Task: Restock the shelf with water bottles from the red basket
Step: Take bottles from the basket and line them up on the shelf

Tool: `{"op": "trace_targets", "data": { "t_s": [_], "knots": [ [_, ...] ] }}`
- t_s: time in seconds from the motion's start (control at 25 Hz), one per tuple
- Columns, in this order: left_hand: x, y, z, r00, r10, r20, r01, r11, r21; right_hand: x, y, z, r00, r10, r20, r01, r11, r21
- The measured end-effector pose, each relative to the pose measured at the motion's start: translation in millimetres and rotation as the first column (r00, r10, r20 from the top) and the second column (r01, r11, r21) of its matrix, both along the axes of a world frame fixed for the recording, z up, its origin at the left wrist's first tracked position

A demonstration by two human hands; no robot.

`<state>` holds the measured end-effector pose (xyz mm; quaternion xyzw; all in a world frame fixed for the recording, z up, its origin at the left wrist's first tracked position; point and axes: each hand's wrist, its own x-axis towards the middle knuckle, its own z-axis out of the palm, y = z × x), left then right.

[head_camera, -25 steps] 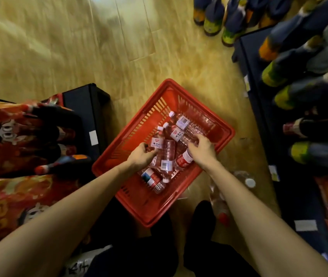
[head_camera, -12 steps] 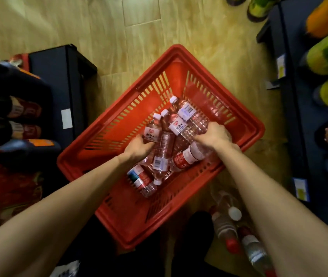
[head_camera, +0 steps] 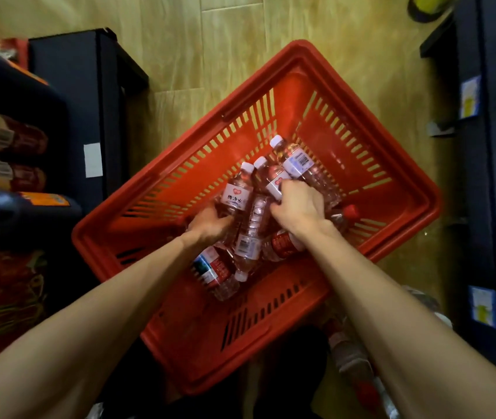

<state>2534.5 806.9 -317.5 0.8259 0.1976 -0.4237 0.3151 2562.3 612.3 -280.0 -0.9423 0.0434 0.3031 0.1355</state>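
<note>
A red plastic basket (head_camera: 385, 164) sits on the wooden floor below me, with several small clear water bottles lying in it. My left hand (head_camera: 210, 225) grips a white-labelled bottle (head_camera: 236, 198) by its lower body. My right hand (head_camera: 298, 207) curls round another white-capped bottle (head_camera: 271, 176) in the middle of the pile. A barcode-labelled bottle (head_camera: 301, 164) lies just beyond my right hand. Bottles with red labels (head_camera: 213, 267) lie under and near my wrists.
A dark shelf unit (head_camera: 89, 95) with dark bottles stands at the left. Another dark shelf (head_camera: 479, 182) with price tags runs down the right side. A few bottles (head_camera: 352, 358) lie on the floor by my feet, right of the basket.
The view has closed in on the basket. My right hand has shifted left from the red-labelled bottle onto a white-capped bottle in the pile. My left hand stays on its bottle.
</note>
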Motion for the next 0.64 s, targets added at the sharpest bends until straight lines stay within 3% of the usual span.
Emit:
{"op": "trace_targets", "data": {
  "t_s": [0.24,0.48,0.64],
  "knots": [
    [-15.7,6.9,-13.7,0.994,0.1,0.033,-0.102,0.993,0.06,-13.1,1.1,-24.8,0.991,0.078,-0.112,-0.084,0.995,-0.049],
    [-36.1,8.6,-23.2,0.992,0.112,0.063,-0.12,0.982,0.144,-21.4,11.8,-35.0,0.993,0.12,-0.005,-0.119,0.989,0.089],
    [-29.0,17.5,-26.3,0.997,0.006,0.081,-0.014,0.995,0.096,-19.1,23.6,-45.0,0.991,-0.134,-0.002,0.133,0.985,0.105]
  ]
}}
